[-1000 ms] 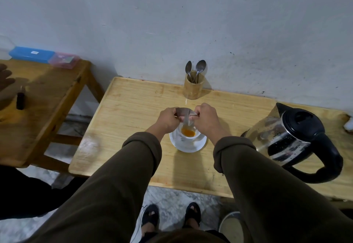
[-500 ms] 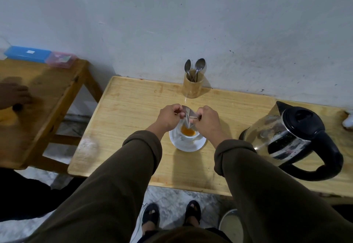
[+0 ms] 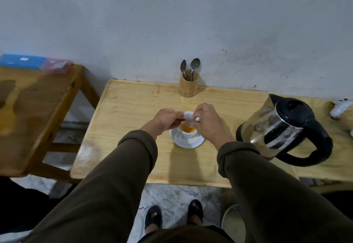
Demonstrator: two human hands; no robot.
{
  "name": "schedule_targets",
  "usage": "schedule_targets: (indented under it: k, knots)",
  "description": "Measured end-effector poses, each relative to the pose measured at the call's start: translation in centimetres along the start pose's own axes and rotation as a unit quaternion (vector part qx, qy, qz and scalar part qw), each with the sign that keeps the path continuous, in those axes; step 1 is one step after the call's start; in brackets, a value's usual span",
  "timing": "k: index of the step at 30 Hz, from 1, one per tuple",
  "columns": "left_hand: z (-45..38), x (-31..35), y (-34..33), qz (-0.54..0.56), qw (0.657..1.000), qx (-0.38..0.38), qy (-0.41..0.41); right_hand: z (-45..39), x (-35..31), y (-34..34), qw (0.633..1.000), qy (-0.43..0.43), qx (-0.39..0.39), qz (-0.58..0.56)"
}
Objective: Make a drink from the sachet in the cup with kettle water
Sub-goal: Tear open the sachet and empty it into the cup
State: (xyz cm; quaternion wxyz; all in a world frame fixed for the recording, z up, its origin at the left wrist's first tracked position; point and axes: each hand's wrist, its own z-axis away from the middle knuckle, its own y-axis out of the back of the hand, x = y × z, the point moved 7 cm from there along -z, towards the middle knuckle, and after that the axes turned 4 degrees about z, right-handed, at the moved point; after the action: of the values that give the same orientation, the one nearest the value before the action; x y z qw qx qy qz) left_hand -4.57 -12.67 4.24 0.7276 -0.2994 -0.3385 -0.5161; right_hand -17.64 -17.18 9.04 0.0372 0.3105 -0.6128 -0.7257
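Observation:
A white cup (image 3: 188, 132) holding orange powder stands on a white saucer (image 3: 196, 141) in the middle of the light wooden table (image 3: 129, 120). Both hands hover right over the cup's rim. My left hand (image 3: 168, 118) and my right hand (image 3: 207, 120) each pinch one end of a thin silvery sachet (image 3: 188, 119), which stretches between them above the cup. The glass kettle (image 3: 280, 128) with a black lid and handle stands to the right, close to my right forearm.
A bamboo holder (image 3: 189, 86) with two spoons stands at the wall behind the cup. A white object (image 3: 341, 107) lies at the far right. A darker wooden table (image 3: 34, 105) at the left carries a blue box (image 3: 21, 61) and a pink box (image 3: 56, 65).
The sachet has gone from hanging folded over the cup to being held flatter between my hands. Another person's hand on the left table has left the view.

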Motion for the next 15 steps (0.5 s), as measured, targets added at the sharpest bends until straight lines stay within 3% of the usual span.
schedule_targets:
  k: [5, 9, 15]
  knots:
    - [1.2, -0.1, 1.2, -0.022, 0.999, 0.008, -0.048, 1.4, 0.0, 0.4, 0.999, -0.03, 0.0, 0.038]
    - [1.9, 0.1, 2.6, -0.041, 0.994, 0.033, -0.096, 2.6, -0.3, 0.1, 0.992, -0.09, 0.013, -0.085]
    - [3.1, -0.3, 5.7, -0.048, 0.985, 0.101, -0.134, 3.7, -2.1, -1.4, 0.931, -0.2, 0.043, -0.302]
